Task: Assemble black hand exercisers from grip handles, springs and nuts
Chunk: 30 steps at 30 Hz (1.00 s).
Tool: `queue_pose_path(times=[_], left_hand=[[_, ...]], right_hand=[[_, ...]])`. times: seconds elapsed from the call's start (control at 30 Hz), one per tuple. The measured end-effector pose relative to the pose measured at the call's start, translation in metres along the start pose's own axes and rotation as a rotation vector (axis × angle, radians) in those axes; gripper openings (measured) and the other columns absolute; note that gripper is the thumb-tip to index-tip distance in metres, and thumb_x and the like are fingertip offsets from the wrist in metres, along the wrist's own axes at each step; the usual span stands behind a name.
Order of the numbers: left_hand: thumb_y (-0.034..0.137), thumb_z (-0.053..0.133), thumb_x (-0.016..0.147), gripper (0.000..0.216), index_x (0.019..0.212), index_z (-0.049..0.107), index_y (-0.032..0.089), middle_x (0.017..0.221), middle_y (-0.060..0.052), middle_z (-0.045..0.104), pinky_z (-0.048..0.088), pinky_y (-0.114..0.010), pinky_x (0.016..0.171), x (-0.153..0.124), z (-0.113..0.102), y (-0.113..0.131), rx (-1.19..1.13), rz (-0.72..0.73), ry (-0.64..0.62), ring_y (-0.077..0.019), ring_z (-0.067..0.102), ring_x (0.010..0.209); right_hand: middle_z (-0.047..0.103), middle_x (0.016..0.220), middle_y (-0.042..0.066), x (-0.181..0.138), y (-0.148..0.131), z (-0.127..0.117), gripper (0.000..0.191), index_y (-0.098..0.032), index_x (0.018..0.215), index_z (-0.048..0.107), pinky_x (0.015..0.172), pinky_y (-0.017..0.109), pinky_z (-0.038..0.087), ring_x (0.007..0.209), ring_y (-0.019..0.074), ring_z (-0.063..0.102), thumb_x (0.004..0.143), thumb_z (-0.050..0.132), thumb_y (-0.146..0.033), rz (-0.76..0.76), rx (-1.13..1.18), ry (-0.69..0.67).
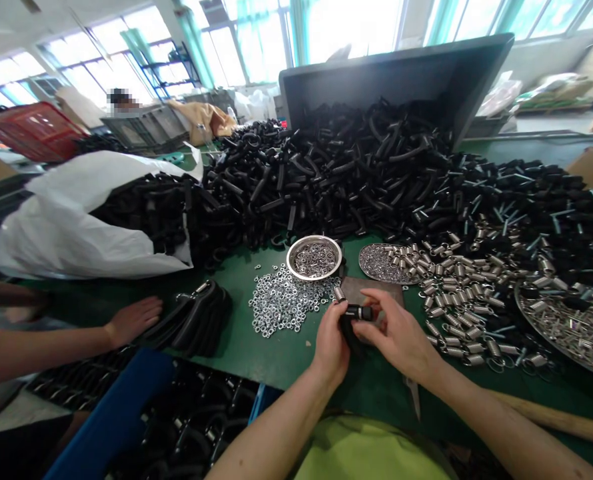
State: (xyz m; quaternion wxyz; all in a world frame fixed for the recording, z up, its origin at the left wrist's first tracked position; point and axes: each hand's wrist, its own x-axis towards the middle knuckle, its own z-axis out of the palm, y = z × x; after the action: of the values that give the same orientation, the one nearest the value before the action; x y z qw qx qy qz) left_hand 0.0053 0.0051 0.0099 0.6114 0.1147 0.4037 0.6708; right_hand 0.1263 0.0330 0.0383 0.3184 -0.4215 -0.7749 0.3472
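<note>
I have the left hand (pixel 332 341) closed around a black part (pixel 357 311), low over the green worktop (pixel 241 353), with a coiled spring (pixel 339 294) at its upper end. My right hand (pixel 401 337) is partly curled, finger and thumb around the part's end; whether they pinch it I cannot tell.

Beyond my hands lie a flat metal plate (pixel 376 289), a round bowl (pixel 291 265) of small metal pieces and an oval dish (pixel 361 261). Loose nuts (pixel 276 307) spread to my left, springs (pixel 459 300) to my right. A heap of black pieces (pixel 326 173), spilling from a tipped grey bin (pixel 394 77), blocks the far side.

Near my right wrist a pointed tool (pixel 413 399) juts out; a wooden handle (pixel 559 419) runs beneath that forearm. At left, a co-worker's hand (pixel 134 321) rests by stacked black handles (pixel 204 320), above a blue crate (pixel 116 413).
</note>
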Motion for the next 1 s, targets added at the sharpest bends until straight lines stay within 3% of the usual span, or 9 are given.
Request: queue_pose_path(times=[0.07,0.2,0.27,0.37,0.5,0.63,0.77,0.9,1.0], left_hand=[[0.028,0.062,0.071,0.014,0.074,0.056,0.016,0.063,0.005,0.052,0.036,-0.020,0.057,0.0003,-0.0005,0.0018,-0.009,0.007,0.010,-0.0082,0.045,0.055],[0.026,0.062,0.072,0.012,0.079,0.059,0.017,0.068,0.004,0.056,0.038,-0.021,0.060,-0.0012,-0.0001,0.0044,0.021,0.015,-0.033,-0.0091,0.049,0.060],[0.026,0.062,0.072,0.011,0.079,0.060,0.017,0.072,0.003,0.058,0.039,-0.021,0.064,-0.0014,0.0001,0.0050,0.014,0.045,-0.020,-0.0102,0.052,0.067],[0.025,0.062,0.072,0.011,0.079,0.061,0.016,0.078,0.002,0.061,0.040,-0.020,0.066,-0.0013,-0.0006,0.0046,0.038,0.096,-0.008,-0.0109,0.054,0.073],[0.027,0.061,0.074,0.013,0.082,0.061,0.016,0.075,0.002,0.059,0.039,-0.020,0.062,-0.0023,-0.0021,0.0041,0.074,0.054,-0.038,-0.0100,0.051,0.065],[0.026,0.062,0.072,0.012,0.077,0.060,0.016,0.067,0.004,0.055,0.037,-0.020,0.057,-0.0034,-0.0022,0.0054,0.081,0.073,-0.029,-0.0090,0.047,0.060],[0.027,0.061,0.072,0.013,0.079,0.061,0.016,0.069,0.003,0.056,0.039,-0.020,0.059,-0.0035,-0.0004,0.0067,0.115,0.051,-0.029,-0.0106,0.049,0.064],[0.027,0.062,0.070,0.013,0.078,0.062,0.016,0.076,0.001,0.059,0.040,-0.020,0.066,-0.0013,-0.0006,0.0075,0.135,0.120,0.027,-0.0117,0.052,0.071],[0.029,0.059,0.074,0.014,0.080,0.061,0.016,0.070,0.002,0.055,0.036,-0.020,0.058,-0.0004,-0.0018,0.0097,0.203,0.112,-0.026,-0.0099,0.047,0.062]], right_hand=[[0.064,0.104,0.010,-0.0037,-0.0001,-0.0009,0.027,-0.021,0.109,0.053,0.081,0.038,0.047,0.096,0.0234,0.060,0.084,0.049,-0.030,-0.140,-0.098,0.056],[0.062,0.060,0.000,-0.0076,-0.0035,-0.0025,0.031,-0.019,0.113,0.049,0.051,0.030,0.047,0.055,0.0189,0.061,0.091,0.034,-0.035,0.127,-0.105,-0.056],[0.065,0.068,0.002,-0.0075,-0.0058,-0.0031,0.033,-0.020,0.116,0.048,0.055,0.031,0.048,0.061,0.0198,0.063,0.089,0.040,-0.037,0.084,-0.137,-0.052],[0.066,0.096,0.010,-0.0060,-0.0074,-0.0029,0.027,-0.020,0.110,0.053,0.075,0.037,0.048,0.089,0.0235,0.063,0.087,0.043,-0.032,-0.105,-0.194,0.057],[0.062,0.061,-0.001,-0.0039,-0.0055,-0.0024,0.030,-0.022,0.113,0.050,0.055,0.029,0.048,0.056,0.0177,0.061,0.092,0.033,-0.035,0.106,-0.111,-0.024],[0.066,0.088,0.007,-0.0036,-0.0034,-0.0013,0.028,-0.022,0.108,0.052,0.071,0.036,0.049,0.082,0.0227,0.063,0.087,0.045,-0.038,-0.051,-0.132,0.054],[0.061,0.063,0.000,-0.0047,-0.0043,-0.0021,0.031,-0.022,0.115,0.046,0.056,0.031,0.048,0.058,0.0186,0.061,0.092,0.034,-0.039,0.140,-0.029,-0.016],[0.064,0.099,0.009,-0.0054,-0.0064,-0.0004,0.029,-0.022,0.108,0.051,0.081,0.040,0.046,0.092,0.0240,0.060,0.084,0.050,-0.037,-0.061,-0.076,0.048],[0.062,0.072,0.002,-0.0043,-0.0066,0.0043,0.027,-0.021,0.102,0.049,0.060,0.033,0.049,0.064,0.0189,0.061,0.090,0.036,-0.042,0.170,0.168,-0.056]])
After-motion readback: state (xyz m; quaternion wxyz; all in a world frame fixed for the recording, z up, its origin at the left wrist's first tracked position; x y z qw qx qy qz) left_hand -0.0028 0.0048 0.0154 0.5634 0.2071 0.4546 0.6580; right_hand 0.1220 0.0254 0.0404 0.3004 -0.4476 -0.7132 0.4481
